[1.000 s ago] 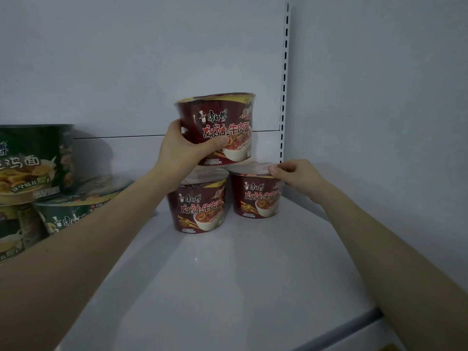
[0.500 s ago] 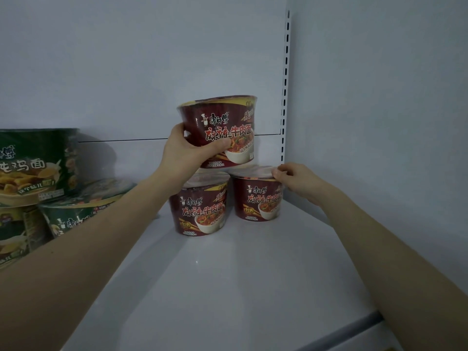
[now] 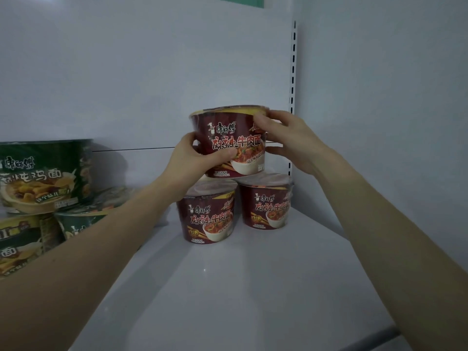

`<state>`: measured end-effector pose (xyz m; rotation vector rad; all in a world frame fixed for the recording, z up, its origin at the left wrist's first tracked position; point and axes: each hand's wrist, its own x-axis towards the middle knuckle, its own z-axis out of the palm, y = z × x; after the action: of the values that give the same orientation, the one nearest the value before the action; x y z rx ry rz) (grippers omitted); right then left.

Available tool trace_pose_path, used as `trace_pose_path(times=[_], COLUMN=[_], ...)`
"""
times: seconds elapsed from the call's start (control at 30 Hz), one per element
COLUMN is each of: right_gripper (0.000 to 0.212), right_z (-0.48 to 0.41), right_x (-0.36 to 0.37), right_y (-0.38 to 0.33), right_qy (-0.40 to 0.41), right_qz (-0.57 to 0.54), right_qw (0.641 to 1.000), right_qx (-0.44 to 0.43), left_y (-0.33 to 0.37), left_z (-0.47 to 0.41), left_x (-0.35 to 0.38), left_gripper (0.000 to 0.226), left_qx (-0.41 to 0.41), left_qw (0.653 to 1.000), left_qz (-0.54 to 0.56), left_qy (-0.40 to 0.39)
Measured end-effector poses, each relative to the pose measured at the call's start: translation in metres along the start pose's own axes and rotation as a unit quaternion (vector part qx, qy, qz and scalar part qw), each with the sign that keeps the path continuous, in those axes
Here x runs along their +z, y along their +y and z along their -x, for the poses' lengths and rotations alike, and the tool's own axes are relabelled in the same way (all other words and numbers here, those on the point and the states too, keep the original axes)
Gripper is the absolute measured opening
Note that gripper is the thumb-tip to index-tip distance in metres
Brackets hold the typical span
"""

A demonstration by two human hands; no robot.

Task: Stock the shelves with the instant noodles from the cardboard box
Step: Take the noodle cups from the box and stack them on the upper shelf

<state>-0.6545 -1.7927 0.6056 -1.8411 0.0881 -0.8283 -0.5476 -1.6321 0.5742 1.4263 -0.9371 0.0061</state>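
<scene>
A dark red instant noodle bowl [image 3: 235, 140] sits on top of two more red bowls, the left one [image 3: 207, 216] and the right one [image 3: 266, 201], in the back right corner of the white shelf [image 3: 240, 287]. My left hand [image 3: 192, 160] grips the top bowl's left side, thumb across its front. My right hand [image 3: 288, 140] holds its right side, fingers curled over the rim and wall. The cardboard box is out of view.
Several green noodle bowls [image 3: 43, 178] are stacked at the left of the shelf. A slotted white upright [image 3: 293, 72] runs down the back right corner beside the side wall. Bare shelf surface lies in front of the red bowls.
My right hand left the lower right bowl and rose to hold the top bowl's right side. The top bowl has settled lower onto the two bowls beneath.
</scene>
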Motion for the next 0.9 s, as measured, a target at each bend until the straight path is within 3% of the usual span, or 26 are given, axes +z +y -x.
trace_pose_path(times=[0.17, 0.33, 0.47, 0.53, 0.6, 0.67, 0.73, 0.83, 0.9], right_gripper=[0.088, 0.079, 0.076, 0.076, 0.076, 0.076, 0.074, 0.073, 0.073], right_z=[-0.002, -0.003, -0.004, -0.006, -0.009, -0.012, -0.014, -0.017, -0.018], right_x=[0.009, 0.017, 0.015, 0.012, 0.008, 0.005, 0.005, 0.009, 0.011], right_y=[0.0, 0.007, 0.011, 0.014, 0.017, 0.021, 0.026, 0.036, 0.041], right_qy=[0.017, 0.055, 0.075, 0.083, 0.088, 0.084, 0.076, 0.062, 0.058], right_qz=[-0.003, -0.001, -0.021, -0.021, -0.021, -0.023, -0.023, -0.028, -0.035], right_qw=[1.0, 0.998, 0.996, 0.996, 0.996, 0.996, 0.997, 0.998, 0.998], right_qx=[0.001, -0.038, -0.033, -0.03, -0.023, -0.015, -0.005, 0.012, 0.019], left_y=[-0.001, -0.007, -0.001, -0.005, -0.013, -0.023, -0.036, -0.056, -0.07], left_z=[0.0, -0.002, 0.005, 0.017, 0.038, 0.061, 0.083, 0.108, 0.115], left_x=[0.006, 0.007, 0.01, 0.011, 0.011, 0.011, 0.013, 0.018, 0.017], left_gripper=[0.057, 0.064, 0.071, 0.077, 0.062, 0.043, 0.037, 0.048, 0.046], left_qx=[0.018, 0.014, 0.037, 0.083, 0.2, 0.282, 0.296, 0.19, 0.134], left_qw=[1.0, 1.0, 0.995, 0.979, 0.947, 0.926, 0.906, 0.882, 0.881], left_qz=[-0.022, -0.018, -0.091, -0.168, -0.227, -0.249, -0.284, -0.327, -0.328], left_qy=[0.012, 0.015, 0.031, 0.083, 0.108, 0.036, -0.099, -0.28, -0.312])
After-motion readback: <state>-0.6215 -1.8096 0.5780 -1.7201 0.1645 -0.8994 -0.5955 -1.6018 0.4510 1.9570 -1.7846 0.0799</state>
